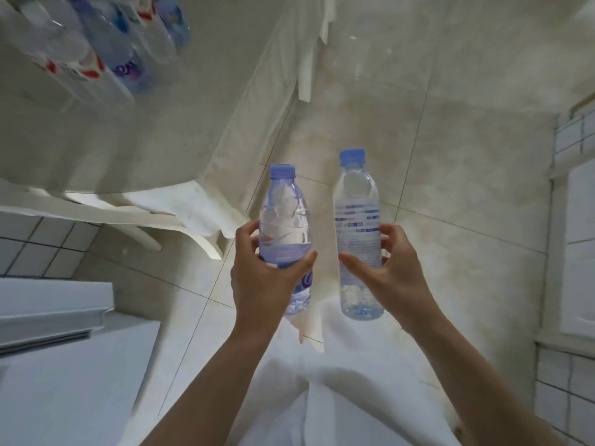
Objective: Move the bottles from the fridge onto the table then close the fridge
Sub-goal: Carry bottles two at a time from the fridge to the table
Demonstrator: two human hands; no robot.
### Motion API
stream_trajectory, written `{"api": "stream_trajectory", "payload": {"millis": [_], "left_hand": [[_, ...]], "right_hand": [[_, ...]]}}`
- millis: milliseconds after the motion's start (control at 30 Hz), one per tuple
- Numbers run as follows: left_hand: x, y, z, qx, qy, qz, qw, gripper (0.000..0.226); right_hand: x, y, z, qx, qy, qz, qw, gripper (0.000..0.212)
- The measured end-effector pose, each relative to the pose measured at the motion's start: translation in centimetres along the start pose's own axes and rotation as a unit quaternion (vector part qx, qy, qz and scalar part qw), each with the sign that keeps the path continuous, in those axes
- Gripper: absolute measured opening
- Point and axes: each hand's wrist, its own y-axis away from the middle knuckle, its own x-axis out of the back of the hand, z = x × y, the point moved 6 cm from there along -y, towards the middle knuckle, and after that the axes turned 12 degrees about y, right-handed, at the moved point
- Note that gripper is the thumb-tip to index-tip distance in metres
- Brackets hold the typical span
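Glossy pale marble floor [450, 156], tiled walls. Round white table [96, 140] upper left carries clear bottles [96, 53]. Left hand [267, 275] grips a blue-capped bottle [285, 220]; right hand [392, 268] grips another [357, 214].

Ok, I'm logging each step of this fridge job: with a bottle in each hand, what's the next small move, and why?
Probably carry both up and to the left and stand them on the table. The left hand grips one capped bottle, the right hand grips the other bottle, both held upright over the floor, and several bottles already on the table mark where they go.
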Motion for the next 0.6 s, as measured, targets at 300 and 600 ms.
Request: {"api": "stream_trajectory", "payload": {"millis": [300,600], "left_hand": [[-5.6,-4.6,1.9,0.045,0.039,0.174,0.983,0.078],[-5.9,-8.1,2.9,0.082,0.084,0.280,0.953,0.076]], "right_hand": [[4.1,-11.8,-3.6,0.088,0.105,-0.120,0.983,0.061],[2.8,-21.2,-9.5,0.156,0.172,-0.168,0.958,0.063]]}}
